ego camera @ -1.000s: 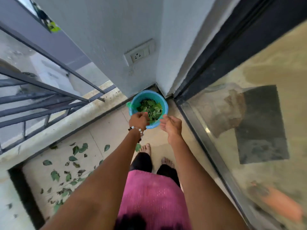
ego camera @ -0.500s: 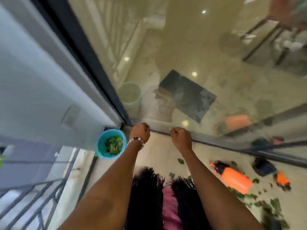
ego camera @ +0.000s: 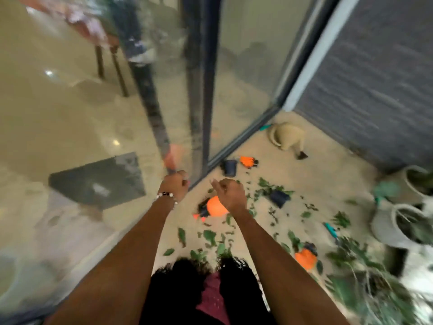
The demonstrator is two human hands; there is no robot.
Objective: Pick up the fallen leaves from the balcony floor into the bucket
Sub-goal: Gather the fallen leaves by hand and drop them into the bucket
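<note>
While both of my hands hang out in front with nothing in them, the left hand (ego camera: 175, 186) curled into a loose fist and the right hand (ego camera: 230, 193) half curled with a finger crooked up, the leaves (ego camera: 208, 235) lie scattered over the balcony floor (ego camera: 328, 160) ahead of my feet, and the bucket is nowhere in view. That is my main worry: I judge I could gather a handful and then have to carry it blind, shedding leaves on the way. Clutter adds risk, since an orange sprayer (ego camera: 216, 206), small black pots (ego camera: 278, 197) and a second orange tool (ego camera: 305, 258) sit among the leaves, easy to knock or step on. The floor is pale, smooth tile, bounded on my left by a sliding glass door (ego camera: 243, 66) and far off by a grey wall (ego camera: 375, 78); woven planters (ego camera: 386, 228) crowd the right side. Blur softens everything.
</note>
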